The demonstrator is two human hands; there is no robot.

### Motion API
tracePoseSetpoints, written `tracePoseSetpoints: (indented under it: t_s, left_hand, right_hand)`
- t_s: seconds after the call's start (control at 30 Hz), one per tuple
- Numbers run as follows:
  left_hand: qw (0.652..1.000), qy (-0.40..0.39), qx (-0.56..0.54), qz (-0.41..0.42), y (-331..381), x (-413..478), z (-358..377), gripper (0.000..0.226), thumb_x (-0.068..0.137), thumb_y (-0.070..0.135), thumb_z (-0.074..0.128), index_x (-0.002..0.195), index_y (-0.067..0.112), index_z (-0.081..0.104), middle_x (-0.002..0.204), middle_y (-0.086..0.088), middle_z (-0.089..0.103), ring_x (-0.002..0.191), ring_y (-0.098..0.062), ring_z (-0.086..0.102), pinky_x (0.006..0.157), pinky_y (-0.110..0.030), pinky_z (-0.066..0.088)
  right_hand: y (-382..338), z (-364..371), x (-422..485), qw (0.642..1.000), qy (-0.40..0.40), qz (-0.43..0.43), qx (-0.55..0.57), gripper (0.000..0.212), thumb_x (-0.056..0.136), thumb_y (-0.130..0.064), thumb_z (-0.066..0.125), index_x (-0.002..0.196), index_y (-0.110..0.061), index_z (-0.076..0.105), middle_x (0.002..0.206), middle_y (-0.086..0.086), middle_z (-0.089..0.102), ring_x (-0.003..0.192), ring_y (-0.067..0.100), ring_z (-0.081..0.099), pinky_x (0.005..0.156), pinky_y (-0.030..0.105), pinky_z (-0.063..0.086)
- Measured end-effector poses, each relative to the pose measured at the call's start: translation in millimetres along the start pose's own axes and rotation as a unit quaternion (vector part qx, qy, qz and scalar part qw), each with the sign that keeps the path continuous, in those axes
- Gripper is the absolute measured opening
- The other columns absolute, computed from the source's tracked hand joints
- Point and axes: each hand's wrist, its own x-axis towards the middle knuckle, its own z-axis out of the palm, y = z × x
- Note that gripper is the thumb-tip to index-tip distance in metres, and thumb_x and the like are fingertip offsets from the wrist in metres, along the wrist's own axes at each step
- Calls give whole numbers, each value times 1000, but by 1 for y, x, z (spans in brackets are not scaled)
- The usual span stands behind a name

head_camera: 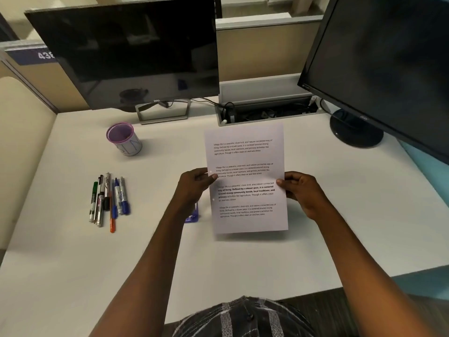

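The white worktop (73, 251) spreads under both grips. Two dark monitors stand at its far edge. One (126, 52) is far beyond the left grip on a grey frame foot. The other (388, 69) is beyond and to the right of the right grip on a round black foot. Straight beyond the grips, a grey trough (260, 90) is sunk into the worktop with its lid raised. Black cables (267, 114) and plugs lie inside it.

The sheet (245, 161) hangs between the grips, lifted off the worktop, and its near edge casts a shadow below. It bears four blocks of print, the third partly bold. The left grip (194, 186) pinches the sheet's left edge about halfway along, thumb on the printed face and fingers behind. The right grip (303, 193) pinches the right edge at about the same height, thumb on the face and fingers curled behind.

A purple mesh cup (128, 147) stands upright well to the left of the left grip and farther off, mouth upward. Only its own wall shows inside. The pens (109, 198) lie outside it on the worktop, left of the left grip and nearer than the cup. They are packed side by side, with green, black, blue and orange among them. A small purple thing (192, 216) lies just under the left wrist, partly hidden, and I cannot tell what it is.
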Motion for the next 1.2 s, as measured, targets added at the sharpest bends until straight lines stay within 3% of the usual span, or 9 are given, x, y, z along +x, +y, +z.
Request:
tracePoseSetpoints:
  t_s: [0.17,0.33,0.43,0.63,0.77,1.03,1.2]
  left_hand:
    - [997,-26,-67,19,15,-2,9,18,92,6,76,109,10,80,105,-7,83,98,-26,78,76,-28,64]
    - [997,-19,-46,62,25,-3,19,14,94,13,76,97,23,84,106,-5,83,98,-27,80,83,-37,66]
    - [996,-16,-37,85,26,-6,26,19,95,14,75,92,30,85,104,0,83,95,-21,80,82,-33,65]
    - [993,-1,-42,113,21,-10,31,15,95,11,75,100,23,83,106,2,83,94,-15,79,87,-31,65]
    - [993,1,-36,113,17,-10,32,16,94,10,75,107,18,82,108,2,83,97,-18,79,90,-34,63]
    - [993,-2,-16,120,12,-7,34,19,93,11,77,99,28,84,103,2,83,95,-13,78,96,-40,62]
    - [993,-2,-24,118,11,-6,34,16,92,13,78,103,24,83,107,1,83,100,-17,79,96,-40,61]
  right_hand:
    - [-10,-5,-5,999,-10,-36,3,21,90,-8,74,110,-1,71,105,12,79,93,23,76,77,30,61]
    - [-17,-7,-6,996,2,-86,2,17,90,-12,76,106,-8,71,101,7,80,91,20,77,76,29,62]
    - [-17,-5,-4,992,36,-115,-25,17,89,-12,77,105,-13,75,100,1,80,94,19,77,82,30,62]
    - [-19,-4,-8,985,58,-157,-29,18,89,-16,78,99,-31,77,99,-10,80,91,8,76,73,13,57]
    - [-16,-6,-9,985,52,-159,-32,18,89,-17,78,99,-32,76,99,-11,80,91,7,76,73,14,57]
    - [-11,-9,-8,986,50,-158,-16,23,89,-13,78,109,-25,75,98,-13,80,90,5,76,73,12,56]
    - [-12,-11,-8,986,47,-157,-16,23,88,-13,78,104,-30,75,96,-15,80,89,4,76,71,11,56]
